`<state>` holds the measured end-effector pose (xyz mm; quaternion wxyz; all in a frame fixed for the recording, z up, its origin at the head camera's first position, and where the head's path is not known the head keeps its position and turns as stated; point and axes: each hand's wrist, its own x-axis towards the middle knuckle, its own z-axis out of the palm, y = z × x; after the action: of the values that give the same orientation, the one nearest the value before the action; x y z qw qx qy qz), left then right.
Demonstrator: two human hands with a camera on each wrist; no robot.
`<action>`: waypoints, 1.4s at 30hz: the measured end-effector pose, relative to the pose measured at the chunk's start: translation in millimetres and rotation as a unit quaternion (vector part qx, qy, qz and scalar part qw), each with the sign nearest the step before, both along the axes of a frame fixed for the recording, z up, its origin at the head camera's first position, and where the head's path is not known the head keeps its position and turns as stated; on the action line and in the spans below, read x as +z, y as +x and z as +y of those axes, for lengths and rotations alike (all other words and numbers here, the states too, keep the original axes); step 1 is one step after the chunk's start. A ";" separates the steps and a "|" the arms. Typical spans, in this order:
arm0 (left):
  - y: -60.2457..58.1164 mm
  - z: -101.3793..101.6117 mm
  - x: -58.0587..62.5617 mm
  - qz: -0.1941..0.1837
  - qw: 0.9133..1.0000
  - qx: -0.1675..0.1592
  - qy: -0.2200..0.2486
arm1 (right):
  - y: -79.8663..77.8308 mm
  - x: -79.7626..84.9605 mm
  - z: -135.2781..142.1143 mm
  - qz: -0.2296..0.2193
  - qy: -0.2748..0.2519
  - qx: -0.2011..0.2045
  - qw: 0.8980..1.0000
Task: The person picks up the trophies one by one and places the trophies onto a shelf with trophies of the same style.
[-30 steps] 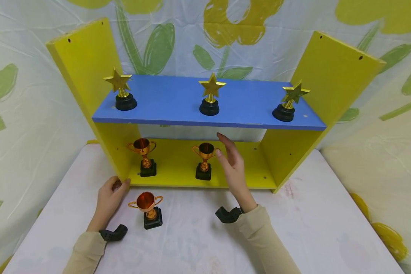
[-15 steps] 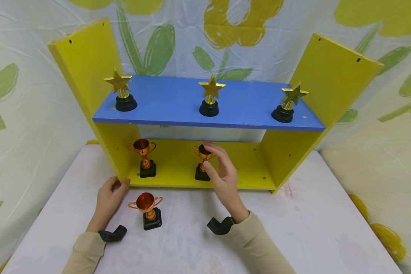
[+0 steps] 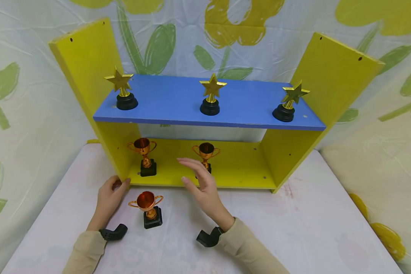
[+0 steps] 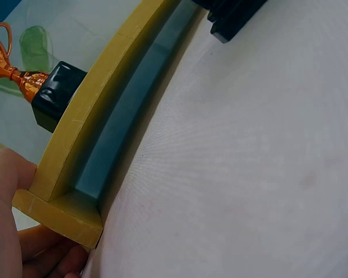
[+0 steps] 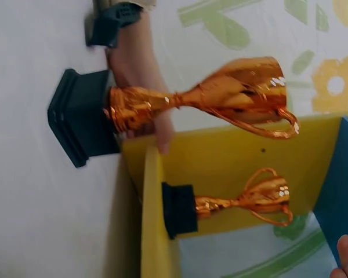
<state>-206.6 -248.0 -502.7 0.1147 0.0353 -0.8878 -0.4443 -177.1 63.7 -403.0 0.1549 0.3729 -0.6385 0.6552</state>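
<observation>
My left hand (image 3: 110,196) grips the lower left front corner of the yellow-and-blue shelf unit (image 4: 75,127), its thumb on one side and fingers on the other. My right hand (image 3: 205,190) holds nothing; its fingers are gently bent and spread from the thumb, in front of the bottom board. It hides the base of the middle trophy cup (image 3: 206,149). A copper-coloured trophy cup (image 3: 146,201) with a black base stands on the table before the shelf, between my hands. Another trophy cup (image 3: 142,146) stands at the left of the bottom board.
On the blue upper board (image 3: 168,99) stand a left star trophy (image 3: 119,80), a middle star trophy (image 3: 212,86) and a right star trophy (image 3: 294,93). Yellow side panels rise at both ends. A flower-patterned cloth (image 3: 178,45) hangs behind the white-covered table (image 3: 294,228).
My right hand has moved left, from the right side of the middle trophy cup across its front, towards the cup on the table. The left hand keeps its grip on the shelf corner.
</observation>
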 end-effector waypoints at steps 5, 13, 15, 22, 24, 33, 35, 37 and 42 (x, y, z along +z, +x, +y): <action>-0.5 -0.3 0.7 -0.007 1.000 -0.003 0.002 | 8.2 4.1 -6.7 -0.023 0.008 0.015 1.000; -0.6 -0.2 -1.1 0.007 1.000 -0.003 0.001 | 22.1 9.5 -15.8 -0.048 0.040 0.050 0.997; -0.3 0.4 -0.6 0.007 1.000 -0.004 0.004 | 24.1 7.8 -17.9 -0.061 0.058 0.063 0.994; -0.2 1.5 2.3 0.000 1.000 -0.005 0.004 | 24.1 -12.2 -27.6 -0.084 0.144 0.094 0.982; -0.3 1.5 2.4 0.000 1.000 -0.003 0.002 | 21.9 -22.1 -30.3 -0.082 0.161 0.100 0.978; -0.2 1.5 -0.3 -0.003 1.000 -0.002 0.006 | 23.6 -28.6 -36.7 -0.091 0.173 0.126 0.973; -0.1 1.4 -0.5 -0.006 1.000 -0.005 0.014 | 24.3 -27.8 -37.5 -0.095 0.171 0.130 0.972; 0.0 1.2 -0.7 -0.011 1.000 -0.008 0.022 | 25.0 -27.7 -37.7 -0.094 0.174 0.128 0.972; 0.5 1.7 0.5 -0.008 0.999 -0.015 0.027 | 26.3 -28.5 -37.5 -0.074 0.184 0.104 0.975</action>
<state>-206.1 -246.4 -502.2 0.0996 0.0282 -0.8768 -0.4696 -150.8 26.2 -431.4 -0.0332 0.4095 -0.7158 0.5647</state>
